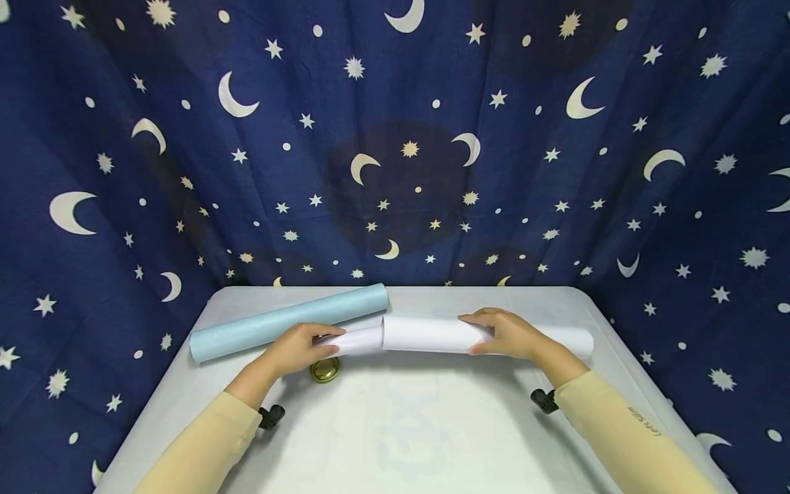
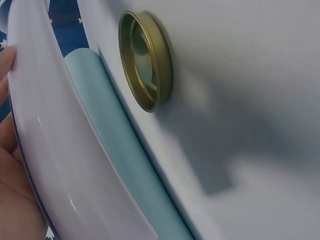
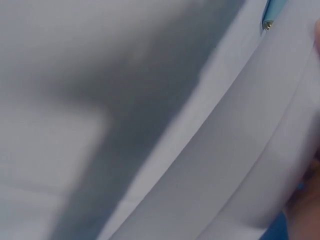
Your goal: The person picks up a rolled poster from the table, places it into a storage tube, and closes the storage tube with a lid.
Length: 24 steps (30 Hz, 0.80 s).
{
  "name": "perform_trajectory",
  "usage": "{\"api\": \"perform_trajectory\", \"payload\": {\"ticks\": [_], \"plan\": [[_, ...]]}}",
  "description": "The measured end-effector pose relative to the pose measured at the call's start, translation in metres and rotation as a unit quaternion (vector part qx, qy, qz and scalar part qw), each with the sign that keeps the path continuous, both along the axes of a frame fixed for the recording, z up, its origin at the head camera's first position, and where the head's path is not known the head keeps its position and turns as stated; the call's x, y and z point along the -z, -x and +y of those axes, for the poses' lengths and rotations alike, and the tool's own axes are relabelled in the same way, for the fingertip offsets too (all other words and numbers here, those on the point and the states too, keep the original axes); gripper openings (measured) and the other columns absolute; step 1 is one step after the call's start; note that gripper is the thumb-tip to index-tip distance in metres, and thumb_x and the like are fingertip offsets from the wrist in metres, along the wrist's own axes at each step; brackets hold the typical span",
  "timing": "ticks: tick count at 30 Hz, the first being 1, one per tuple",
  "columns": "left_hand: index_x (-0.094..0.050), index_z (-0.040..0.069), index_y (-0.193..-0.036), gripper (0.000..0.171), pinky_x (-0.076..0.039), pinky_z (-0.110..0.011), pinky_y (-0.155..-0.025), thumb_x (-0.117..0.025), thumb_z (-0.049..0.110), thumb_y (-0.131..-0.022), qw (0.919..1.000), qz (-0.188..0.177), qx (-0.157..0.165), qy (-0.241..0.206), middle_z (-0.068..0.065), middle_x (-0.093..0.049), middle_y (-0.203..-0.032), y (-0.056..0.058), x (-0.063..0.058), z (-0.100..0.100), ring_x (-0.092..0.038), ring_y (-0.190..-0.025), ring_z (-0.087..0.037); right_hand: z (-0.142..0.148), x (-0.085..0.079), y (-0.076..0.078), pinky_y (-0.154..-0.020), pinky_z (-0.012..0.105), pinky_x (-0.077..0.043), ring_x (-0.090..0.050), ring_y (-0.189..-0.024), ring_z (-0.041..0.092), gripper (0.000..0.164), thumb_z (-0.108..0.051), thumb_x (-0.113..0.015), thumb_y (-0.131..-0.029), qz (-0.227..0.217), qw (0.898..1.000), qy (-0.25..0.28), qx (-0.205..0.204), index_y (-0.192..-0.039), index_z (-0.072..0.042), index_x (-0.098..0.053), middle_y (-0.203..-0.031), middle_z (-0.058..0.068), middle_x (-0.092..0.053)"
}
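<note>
My right hand (image 1: pixel 509 335) grips a white paper roll (image 1: pixel 426 334) near its middle, fingers behind and thumb in front. Out of the roll's left end sticks a narrower, glossy white rolled sheet (image 1: pixel 360 341), which my left hand (image 1: pixel 300 348) pinches between thumb and fingers. In the left wrist view this glossy sheet (image 2: pixel 65 130) curves across the palm, over a light blue tube (image 2: pixel 120 130). The right wrist view has the white roll (image 3: pixel 235 135) running diagonally, a seam along it, and that hand mostly out of frame at the right edge.
The light blue tube (image 1: pixel 278 322) lies slanted on the white table (image 1: pixel 345 439), behind my left hand. A round gold lid (image 1: pixel 324 370) sits just in front of that hand. A dark blue curtain (image 1: pixel 407 261) with moons and stars hangs around the table's back and sides.
</note>
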State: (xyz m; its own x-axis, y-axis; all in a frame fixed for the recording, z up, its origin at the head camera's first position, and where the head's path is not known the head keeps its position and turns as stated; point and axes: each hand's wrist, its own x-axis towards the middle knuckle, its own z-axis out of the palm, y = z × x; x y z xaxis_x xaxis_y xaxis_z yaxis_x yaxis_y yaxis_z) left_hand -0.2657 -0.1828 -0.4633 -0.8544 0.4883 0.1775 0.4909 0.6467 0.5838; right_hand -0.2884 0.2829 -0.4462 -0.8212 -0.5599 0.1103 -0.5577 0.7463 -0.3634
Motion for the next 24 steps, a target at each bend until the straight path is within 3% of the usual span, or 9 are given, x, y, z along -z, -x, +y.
{"api": "perform_trajectory", "payload": {"ticks": [5, 12, 24], "plan": [[-0.071, 0.028, -0.127, 0.034, -0.050, -0.043, -0.097, -0.073, 0.032, -0.093, 0.9999, -0.003, -0.003, 0.010, 0.001, -0.069, -0.124, 0.002, -0.001, 0.007, -0.063, -0.114, -0.016, -0.003, -0.001, -0.001, -0.101, 0.051, -0.046, -0.059, -0.120, 0.027, 0.073, -0.047, -0.084, -0.077, 0.007, 1.000, -0.003, -0.006, -0.141, -0.021, -0.061, -0.128, 0.001, -0.065], [-0.073, 0.024, -0.124, 0.034, -0.052, -0.039, -0.089, -0.075, 0.031, -0.091, 1.0000, 0.003, 0.004, 0.001, 0.002, -0.070, -0.120, 0.004, 0.001, 0.015, -0.063, -0.100, -0.012, -0.005, 0.002, -0.001, -0.099, 0.050, -0.047, -0.059, -0.118, 0.026, 0.074, -0.056, -0.081, -0.077, 0.009, 1.000, 0.002, -0.014, -0.140, -0.022, -0.062, -0.127, 0.000, -0.065], [-0.074, 0.025, -0.122, 0.033, -0.052, -0.041, -0.093, -0.076, 0.031, -0.090, 0.9996, 0.024, 0.005, 0.011, 0.004, -0.071, -0.118, 0.005, -0.002, 0.022, -0.064, -0.105, -0.013, -0.011, 0.001, -0.002, -0.096, 0.047, -0.049, -0.061, -0.113, 0.023, 0.073, -0.052, -0.082, -0.077, 0.021, 1.000, -0.003, -0.024, -0.139, -0.021, -0.062, -0.123, 0.000, -0.066]]}}
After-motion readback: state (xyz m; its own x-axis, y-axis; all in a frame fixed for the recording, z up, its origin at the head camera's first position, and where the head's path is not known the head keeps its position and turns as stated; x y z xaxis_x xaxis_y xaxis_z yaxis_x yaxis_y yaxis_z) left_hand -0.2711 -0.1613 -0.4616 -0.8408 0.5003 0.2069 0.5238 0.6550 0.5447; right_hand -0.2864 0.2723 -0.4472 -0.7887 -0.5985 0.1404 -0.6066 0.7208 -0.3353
